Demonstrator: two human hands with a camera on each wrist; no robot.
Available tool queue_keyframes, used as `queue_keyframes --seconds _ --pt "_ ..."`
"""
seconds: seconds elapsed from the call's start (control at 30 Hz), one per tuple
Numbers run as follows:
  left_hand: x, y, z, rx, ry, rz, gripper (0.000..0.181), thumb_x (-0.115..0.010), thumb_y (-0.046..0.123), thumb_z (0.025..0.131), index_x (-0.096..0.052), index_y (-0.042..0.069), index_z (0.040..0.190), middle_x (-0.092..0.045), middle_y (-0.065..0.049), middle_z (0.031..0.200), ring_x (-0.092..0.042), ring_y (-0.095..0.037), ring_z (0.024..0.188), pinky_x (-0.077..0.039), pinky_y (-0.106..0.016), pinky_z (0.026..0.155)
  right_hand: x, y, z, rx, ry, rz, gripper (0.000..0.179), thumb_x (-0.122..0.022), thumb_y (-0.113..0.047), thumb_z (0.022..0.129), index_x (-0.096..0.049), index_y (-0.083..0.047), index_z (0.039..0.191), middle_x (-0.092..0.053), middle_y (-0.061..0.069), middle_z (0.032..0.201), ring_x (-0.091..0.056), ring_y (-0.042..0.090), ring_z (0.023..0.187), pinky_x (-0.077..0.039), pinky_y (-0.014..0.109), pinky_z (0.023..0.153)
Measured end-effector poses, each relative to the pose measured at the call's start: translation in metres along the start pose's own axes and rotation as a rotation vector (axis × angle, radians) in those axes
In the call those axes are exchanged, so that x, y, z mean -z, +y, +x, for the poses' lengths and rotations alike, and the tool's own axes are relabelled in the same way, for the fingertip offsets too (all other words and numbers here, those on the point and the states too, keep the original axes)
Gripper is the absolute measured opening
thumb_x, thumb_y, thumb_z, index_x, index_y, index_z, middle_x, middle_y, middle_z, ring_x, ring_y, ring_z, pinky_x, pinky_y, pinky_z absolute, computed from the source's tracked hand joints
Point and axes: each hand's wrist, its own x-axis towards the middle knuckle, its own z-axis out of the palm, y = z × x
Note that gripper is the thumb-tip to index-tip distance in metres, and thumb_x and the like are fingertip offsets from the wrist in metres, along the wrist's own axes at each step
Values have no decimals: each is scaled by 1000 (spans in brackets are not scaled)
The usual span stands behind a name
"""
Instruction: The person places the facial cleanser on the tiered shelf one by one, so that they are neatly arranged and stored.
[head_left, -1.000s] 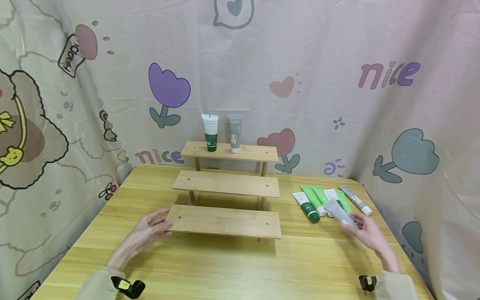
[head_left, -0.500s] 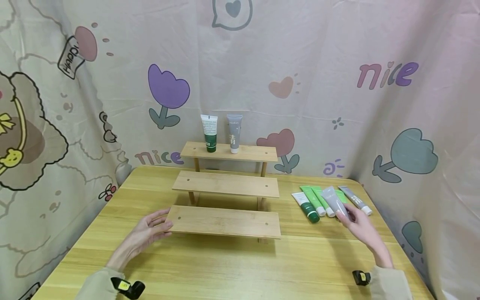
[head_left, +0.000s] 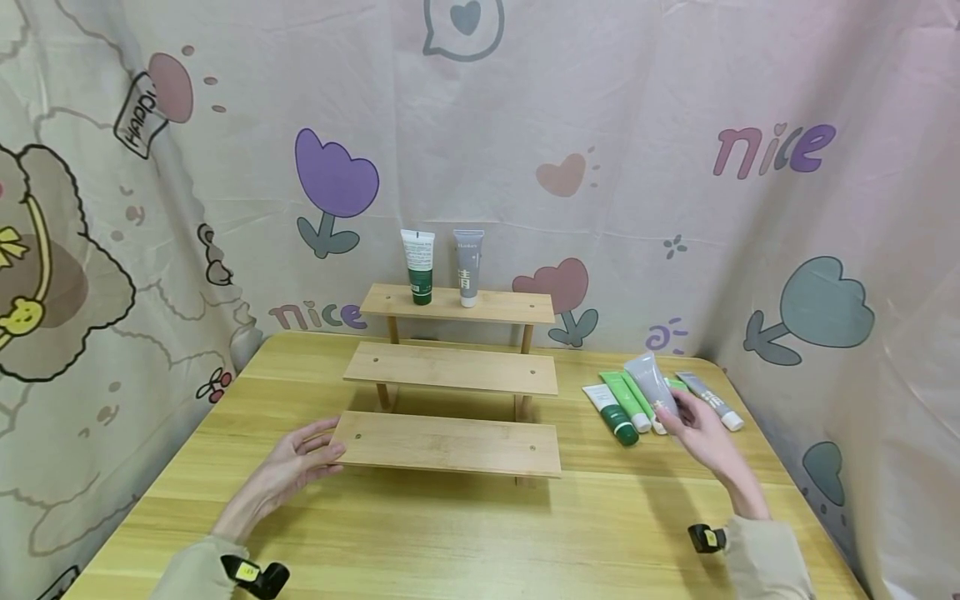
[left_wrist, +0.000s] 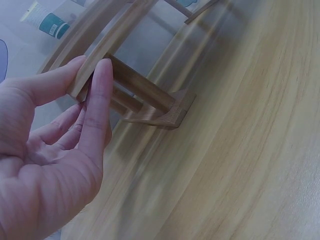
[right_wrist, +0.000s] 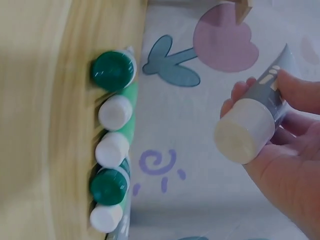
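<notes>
A grey squeeze tube (head_left: 649, 380) with a white cap (right_wrist: 244, 131) is gripped in my right hand (head_left: 703, 433), raised above a row of tubes lying on the table. My left hand (head_left: 291, 463) pinches the left end of the lowest shelf board (head_left: 450, 443) of a three-step wooden rack, thumb on top and fingers beneath, as the left wrist view shows. Two tubes stand cap-down on the top board (head_left: 510, 305): a white and dark green tube (head_left: 420, 267) and a grey tube (head_left: 468, 267). The middle board (head_left: 450, 367) carries nothing.
On the table's right side lie a white and green tube (head_left: 611, 414), light green tubes (head_left: 626, 400) and another grey tube (head_left: 708, 400). A printed curtain (head_left: 637, 100) hangs behind and at both sides of the wooden table (head_left: 450, 533).
My right hand has lifted the grey tube from the row and moved it left and away from me, its flat end turning upward. My left hand has stayed on the lowest board.
</notes>
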Motion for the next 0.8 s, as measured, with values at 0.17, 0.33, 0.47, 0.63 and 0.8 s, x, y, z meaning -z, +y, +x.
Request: queue_keyframes --seconds 0.17,0.33,0.47,0.63,0.8 --pt "0 0 0 1 0 6 80 -59 9 101 -5 -10 157 -45 -9 128 -61 -8 106 -62 -26 96 -2 -12 9 0 13 32 52 -53 -14 105 -38 17 144 -51 40 134 -51 52 128 -37 -4 87" --pt "0 -1 1 1 -1 -1 80 -59 8 101 -4 -10 157 -46 -8 127 -61 -9 106 -62 -26 96 -4 -23 19 17 31 45 50 -55 -16 104 -43 13 143 -52 36 136 -52 47 127 -46 4 97" --pt "1 -1 1 4 -3 1 81 -59 9 101 -4 -9 157 -45 -8 127 -61 -9 106 -61 -26 97 -6 -30 26 17 46 28 51 -57 -18 104 -44 11 143 -53 35 138 -53 45 128 -50 32 111" --pt "1 -1 1 5 1 9 81 -60 10 101 -5 -9 157 -40 -13 133 -60 -9 107 -61 -27 98 -9 -38 35 33 73 9 49 -59 -18 102 -48 8 142 -57 33 135 -56 40 122 -47 10 94" --pt "1 -1 1 3 -1 11 81 -60 9 101 -5 -9 157 -38 -16 135 -61 -10 107 -61 -27 98 -11 -46 44 32 73 47 49 -60 -19 102 -49 6 143 -57 32 135 -57 42 121 -46 14 92"
